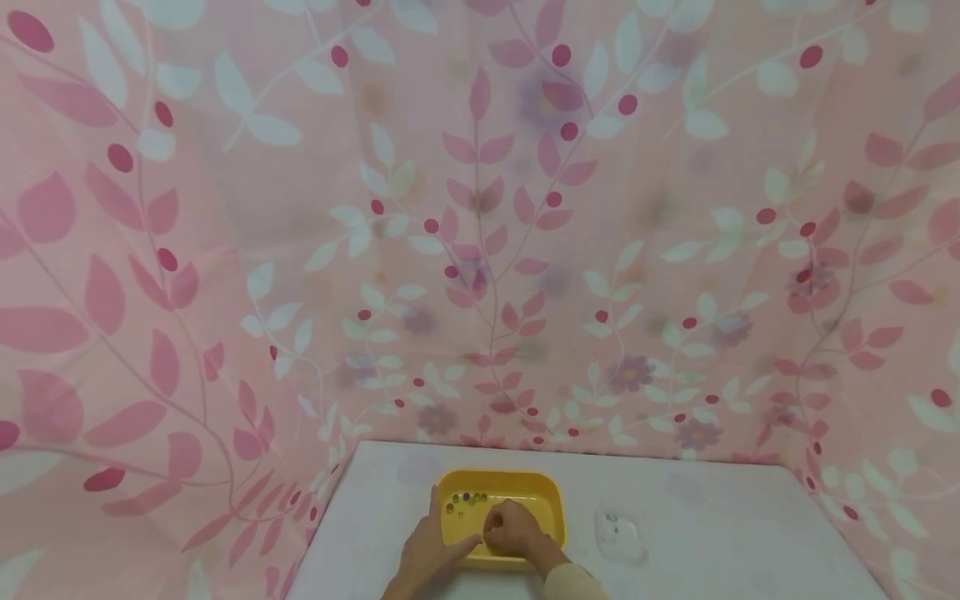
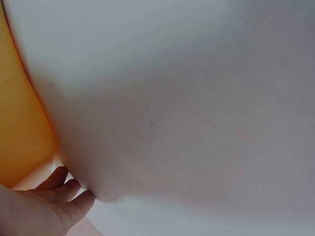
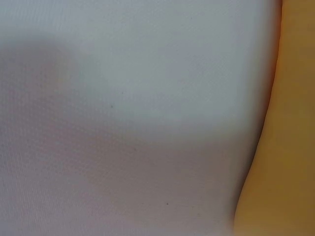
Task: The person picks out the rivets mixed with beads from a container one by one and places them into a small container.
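A yellow plastic tray (image 1: 553, 517) lies on the white table. Several small glass marbles (image 1: 467, 497), one dark blue, sit in its far left part. My left hand (image 1: 427, 546) holds the tray's left side, its thumb reaching over the rim to the inside. In the left wrist view, that left hand's fingers (image 2: 78, 201) lie low against the outer yellow wall. Inside the tray, my right hand (image 1: 513, 529) is lowered with curled fingers; whether they pinch something is hidden. A tiny dark thing (image 1: 481, 542) shows by the left thumb tip. The right wrist view shows no fingers.
A small clear plastic container (image 1: 621, 540) with a few tiny things in it stands right of the tray. The white table (image 1: 712, 517) extends on both sides. Pink leaf-patterned cloth (image 1: 480, 250) hangs behind the table and along its sides.
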Demonstrator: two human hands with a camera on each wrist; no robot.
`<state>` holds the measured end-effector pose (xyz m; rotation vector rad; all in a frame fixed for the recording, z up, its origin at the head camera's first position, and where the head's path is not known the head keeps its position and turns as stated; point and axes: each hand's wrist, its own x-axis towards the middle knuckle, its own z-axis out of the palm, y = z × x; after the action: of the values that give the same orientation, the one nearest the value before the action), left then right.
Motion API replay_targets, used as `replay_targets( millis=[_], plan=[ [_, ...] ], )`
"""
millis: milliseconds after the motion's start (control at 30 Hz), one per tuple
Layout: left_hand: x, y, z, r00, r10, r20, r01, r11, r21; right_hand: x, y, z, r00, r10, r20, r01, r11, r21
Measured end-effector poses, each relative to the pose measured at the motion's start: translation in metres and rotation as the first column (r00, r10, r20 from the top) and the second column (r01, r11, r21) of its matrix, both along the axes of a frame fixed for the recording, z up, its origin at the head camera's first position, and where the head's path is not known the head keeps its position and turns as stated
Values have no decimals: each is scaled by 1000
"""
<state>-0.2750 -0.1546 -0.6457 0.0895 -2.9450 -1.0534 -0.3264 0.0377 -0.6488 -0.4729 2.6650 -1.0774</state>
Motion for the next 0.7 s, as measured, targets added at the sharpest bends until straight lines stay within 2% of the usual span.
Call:
replay_targets(
  millis=[167,267,533,700],
  plan=[
    [2,0,1,1000,3,1,-3,1000,2,2,0,2,997,-26,67,28,999,-32],
    [2,0,3,1000,2,4,-2,1000,1,3,1,3,997,-28,78,32,998,-57],
    [2,2,4,999,16,33,-16,1000,8,0,4,-1,998,-60,-28,59,997,-51],
    [1,2,3,1000,18,24,-18,1000,4,0,4,-2,996,-86,-20,84,994,-65]
  ],
)
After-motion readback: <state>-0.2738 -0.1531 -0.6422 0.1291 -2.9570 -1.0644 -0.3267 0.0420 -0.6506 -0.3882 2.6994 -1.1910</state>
